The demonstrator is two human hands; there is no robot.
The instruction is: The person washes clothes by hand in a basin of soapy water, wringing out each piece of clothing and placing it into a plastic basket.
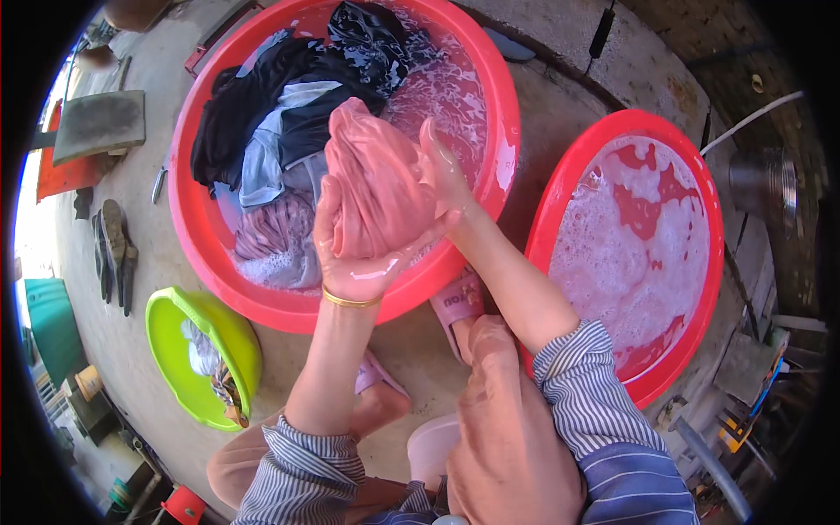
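Observation:
A wet, bunched pink cloth (pixel 378 188) is held up between both hands, above the near part of a large red tub (pixel 505 144). My left hand (pixel 354 267), with a gold bangle at the wrist, cups it from below and from the left. Against its right side my right hand (pixel 446 179) grips it, thumb raised and wet. Just beyond lie dark soaked clothes (pixel 262 114), a light blue garment (pixel 271 144) and a patterned purplish cloth (pixel 273 229) in the tub. Sudsy water fills its right side. The cloth's folds hide some of my fingers.
To the right stands a second red basin (pixel 544 219) of foamy water. A lime green basin (pixel 162 359) at the left holds a few small cloths (pixel 203 350). Dark shoes (pixel 114 245) lie farther left. My pink slippers (pixel 459 302) are close to the tub.

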